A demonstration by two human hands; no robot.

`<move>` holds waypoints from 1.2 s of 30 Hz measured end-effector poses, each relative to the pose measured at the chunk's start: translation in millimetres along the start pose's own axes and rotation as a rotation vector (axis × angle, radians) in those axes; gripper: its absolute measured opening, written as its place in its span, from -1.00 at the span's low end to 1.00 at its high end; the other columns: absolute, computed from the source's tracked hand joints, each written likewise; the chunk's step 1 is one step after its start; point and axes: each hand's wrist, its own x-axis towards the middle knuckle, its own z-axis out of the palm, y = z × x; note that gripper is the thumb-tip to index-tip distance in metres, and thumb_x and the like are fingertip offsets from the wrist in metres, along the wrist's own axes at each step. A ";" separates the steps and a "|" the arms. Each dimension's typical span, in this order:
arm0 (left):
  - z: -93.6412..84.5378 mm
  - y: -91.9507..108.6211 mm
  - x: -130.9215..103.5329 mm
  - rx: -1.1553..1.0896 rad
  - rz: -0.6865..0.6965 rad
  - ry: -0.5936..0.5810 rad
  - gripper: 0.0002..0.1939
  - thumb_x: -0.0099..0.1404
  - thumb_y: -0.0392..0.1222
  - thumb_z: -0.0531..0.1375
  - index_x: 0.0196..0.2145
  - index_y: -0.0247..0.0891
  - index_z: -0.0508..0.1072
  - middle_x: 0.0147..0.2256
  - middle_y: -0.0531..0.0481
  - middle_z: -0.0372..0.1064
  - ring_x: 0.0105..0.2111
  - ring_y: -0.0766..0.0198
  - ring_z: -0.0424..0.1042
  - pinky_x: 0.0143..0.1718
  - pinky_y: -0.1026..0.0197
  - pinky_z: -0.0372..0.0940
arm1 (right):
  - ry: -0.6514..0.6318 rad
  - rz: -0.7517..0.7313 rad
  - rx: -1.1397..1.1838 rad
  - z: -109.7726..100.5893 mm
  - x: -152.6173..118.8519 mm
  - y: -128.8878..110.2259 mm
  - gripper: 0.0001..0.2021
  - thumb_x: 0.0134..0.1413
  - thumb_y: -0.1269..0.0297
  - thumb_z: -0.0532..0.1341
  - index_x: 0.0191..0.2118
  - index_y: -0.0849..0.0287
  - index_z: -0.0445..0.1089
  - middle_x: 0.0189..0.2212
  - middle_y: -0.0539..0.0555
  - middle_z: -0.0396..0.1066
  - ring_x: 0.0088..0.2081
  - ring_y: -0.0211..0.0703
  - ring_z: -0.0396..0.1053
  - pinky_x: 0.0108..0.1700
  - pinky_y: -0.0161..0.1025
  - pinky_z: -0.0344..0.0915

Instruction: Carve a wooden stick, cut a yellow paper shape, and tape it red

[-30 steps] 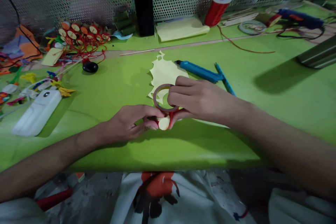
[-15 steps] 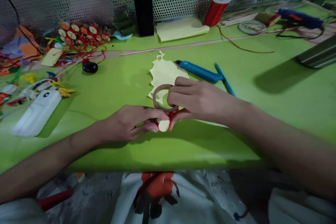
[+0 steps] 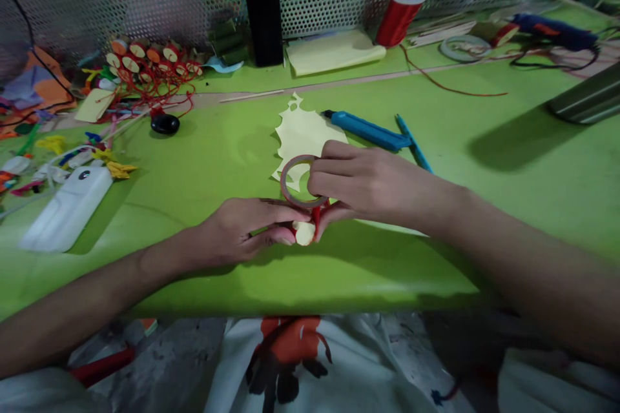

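My left hand [image 3: 252, 226] is closed, thumb and forefinger pinching a small roll [image 3: 305, 233] with a round pale-yellow end and red on its side. In my right hand [image 3: 368, 184] is a roll of red tape [image 3: 287, 182], gripped by the curled fingers through its ring. A short red strip runs from the tape down to the small roll, by my right thumb. Just beyond the hands lies a pale-yellow paper [image 3: 307, 129] with scalloped cut-outs. A blue utility knife [image 3: 371, 131] and a blue pen [image 3: 414, 145] rest to its right.
Back left sit several finished red-and-yellow rolls [image 3: 138, 58] with red cord. A white power bank [image 3: 68, 210] lies left. Along the back stand a black phone [image 3: 263, 18] and a red ribbon spool [image 3: 401, 18]. A glue gun [image 3: 555, 32] and metal cylinder [image 3: 588, 97] are at right.
The small roll has turned or shifted very slightly to the right and down between my fingers. My left hand has dipped a little; the right hand and tape are nearly still.
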 end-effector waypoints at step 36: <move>16.5 -8.1 -3.0 -0.481 -0.259 0.463 -0.63 0.41 -0.09 0.39 0.09 -0.20 0.46 -0.08 -0.11 0.62 -0.10 0.19 0.67 -0.29 0.34 0.61 | 0.194 0.397 0.016 5.5 4.2 0.6 -0.36 0.32 -0.40 0.00 -0.36 0.14 0.36 -0.52 0.03 0.30 -0.45 -0.17 0.17 -0.36 -0.24 0.08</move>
